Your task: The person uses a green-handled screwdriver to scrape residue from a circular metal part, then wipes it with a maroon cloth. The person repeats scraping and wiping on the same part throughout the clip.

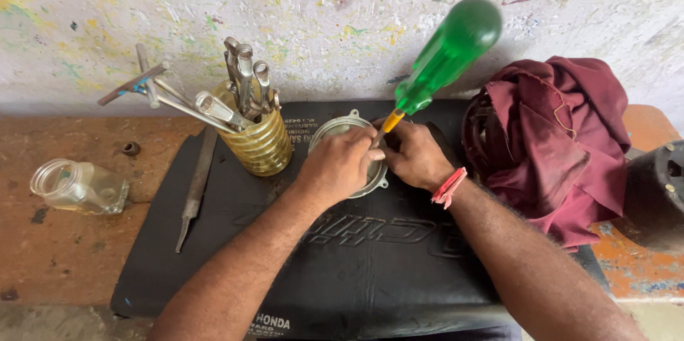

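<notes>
Both hands meet over a round metal cover (347, 129) that lies on a black seat pad (356, 255), near the pad's far edge and about halfway along it. The left hand (340, 165) is curled down on top of the cover, with its fingers bent and pressing it. The right hand (415, 156) is also curled and sits just beside the left one; it wears a red thread band (448, 188) at the wrist. A screwdriver (442, 56) with a green handle and a yellow neck pokes down between the two hands, and its handle sticks up and away toward the wall. Which fingers pinch its thin shaft is hidden, so that cannot be told.

The cover looks like thin, hard metal. It is likely light and stiff, and its smooth top may be slippery, so it could slide on the pad. It has small tabs sticking out at its rim, and the rim and tabs look like the best places to grip. The screwdriver handle is fat and smooth plastic, easy to hold in a full fist.

Near the far left corner of the pad stands a yellow ribbed holder (263, 143) full of spanners. A long file (194, 188) lies along the pad's left edge. A glass jar (78, 186) lies on its side on the brown bench, left of the pad. A dark red cloth (559, 138) is piled at the pad's right edge.
</notes>
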